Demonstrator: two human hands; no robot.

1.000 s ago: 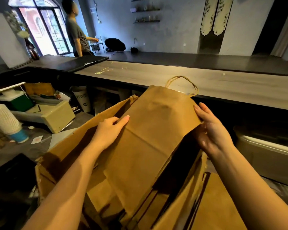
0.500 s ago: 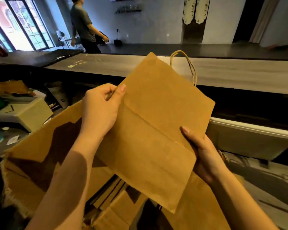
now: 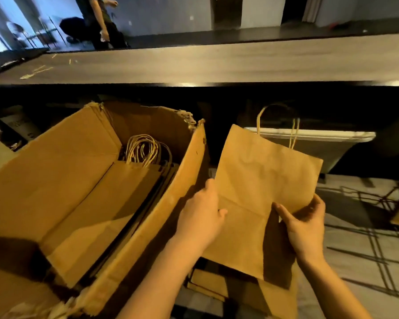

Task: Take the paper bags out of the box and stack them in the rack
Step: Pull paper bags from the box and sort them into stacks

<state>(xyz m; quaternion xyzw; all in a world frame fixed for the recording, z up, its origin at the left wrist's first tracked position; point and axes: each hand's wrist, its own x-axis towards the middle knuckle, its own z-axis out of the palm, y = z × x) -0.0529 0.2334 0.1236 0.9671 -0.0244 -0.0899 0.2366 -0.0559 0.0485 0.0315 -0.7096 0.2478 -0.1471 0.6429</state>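
Now the paper bag (image 3: pixel 263 180) is clear of the box (image 3: pixel 152 226). A second ago it was lifting out from among the others, and half a second ago it was raised high and tilted in front of us. It has since swung down to the right and hangs flat and nearly upright just beside the box's right wall, its twine handles (image 3: pixel 295 134) pointing away from us. Our left hand (image 3: pixel 200 215) pinches the bag's left edge, thumb on the front face and fingers hidden behind. Our right hand (image 3: pixel 306 226) pinches the lower right edge, fingers curled round it. Below the held bag lies a low pile of flat brown bags (image 3: pixel 207 284); we cannot tell whether they sit in the rack. A dark wire frame (image 3: pixel 389 199) shows at the far right. We judge the taking-out done for this bag, with the stacking not yet done. Many bags remain (image 3: pixel 115 203) in the box, their handles (image 3: pixel 145 148) bunched at its far end. Beyond runs a long counter (image 3: pixel 217 63), with another person (image 3: pixel 101 19) standing behind it.
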